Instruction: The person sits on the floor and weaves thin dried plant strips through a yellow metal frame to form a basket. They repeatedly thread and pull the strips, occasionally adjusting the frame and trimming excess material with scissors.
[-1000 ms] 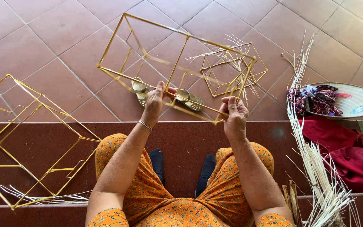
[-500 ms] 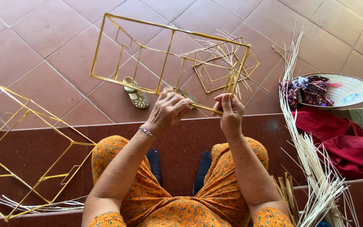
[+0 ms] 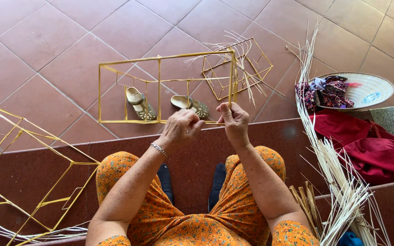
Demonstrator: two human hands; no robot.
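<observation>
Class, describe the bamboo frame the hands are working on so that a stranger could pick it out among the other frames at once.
Start at the red tiled floor ahead of the seated person's knees. The frame stands there, its near bottom bar gripped by the left hand and right hand. Alone among the frames it is box-shaped, with two sandals showing through it.

The stick frame (image 3: pixel 160 89) stands on the tiled floor (image 3: pixel 46 41) in front of the step (image 3: pixel 33 159), and both hands touch its near bar. Two sandals (image 3: pixel 140 102) lie behind it, seen through it. A smaller frame (image 3: pixel 247 68) stands to its right. Further right lie a hat (image 3: pixel 370 89) and a cloth (image 3: pixel 375 146). A strip bundle (image 3: pixel 329 159) runs along the right side. Another frame (image 3: pixel 28 168) rests on the step at the left.
</observation>
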